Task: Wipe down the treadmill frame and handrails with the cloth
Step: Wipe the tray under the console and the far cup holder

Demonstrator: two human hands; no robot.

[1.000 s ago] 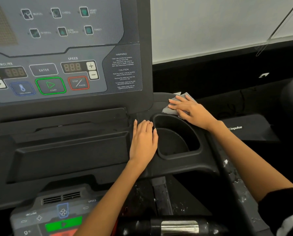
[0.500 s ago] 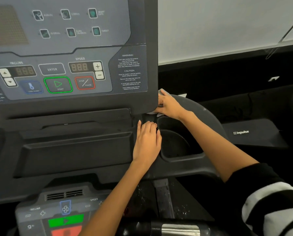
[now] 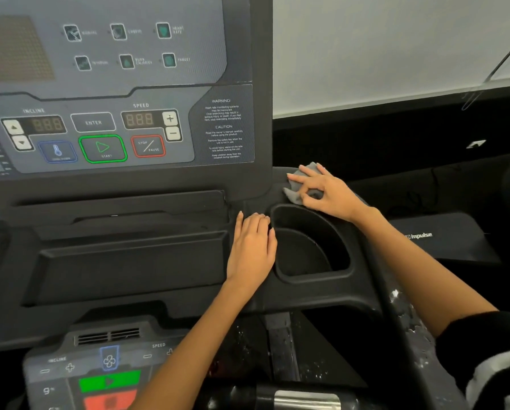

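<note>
Big dark treadmill console (image 3: 114,247) fills most of the view, cup holder (image 3: 310,244) on its right side. The right hand (image 3: 327,192) is at the holder's far rim, fingers bent and pinching the grey cloth (image 3: 295,195) down against the plastic. The left hand (image 3: 252,250) lies flat, holding nothing, just beside the holder's near-left edge. So the cloth's under the right hand, and I'd guess unwiped frame runs rightward along the curved rim.

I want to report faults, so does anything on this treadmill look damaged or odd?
Yes: the right rail below the cup holder is flecked with white patches, like chipped coating or residue. The console looks intact.
</note>
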